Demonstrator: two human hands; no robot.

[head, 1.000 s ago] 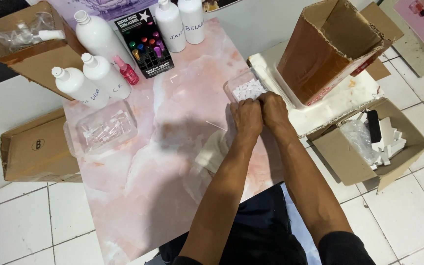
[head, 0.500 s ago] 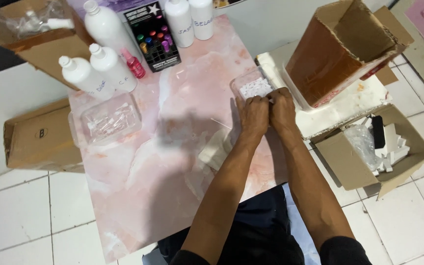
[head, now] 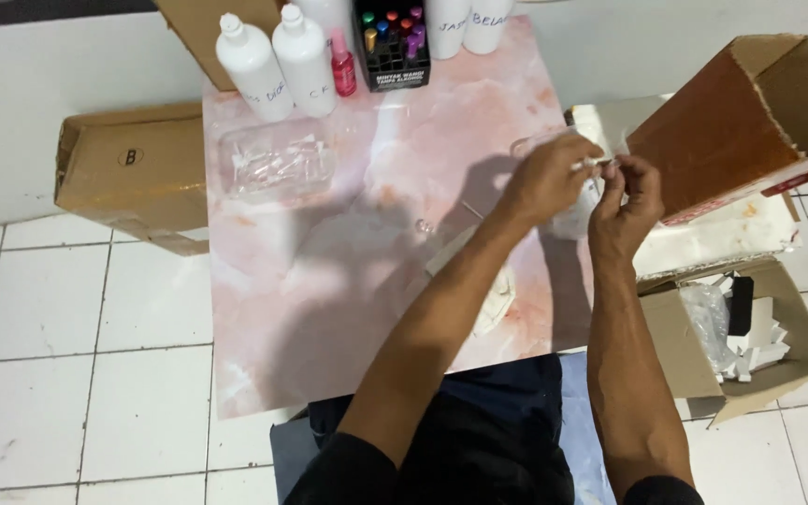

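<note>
Hands meet over the pink table's right edge: left hand and right hand both pinch a tiny clear vial between fingertips, fingers curled tight. Clear plastic tray sits well apart, near white bottles.

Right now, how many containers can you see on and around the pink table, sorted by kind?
White plastic bottles: 5, three of them cut off by the top edge
Small pink bottle: 1
Clear plastic trays: 2, one largely hidden behind the left hand
Cardboard boxes: 4
Black display box of small vials: 1
Total: 13
</note>
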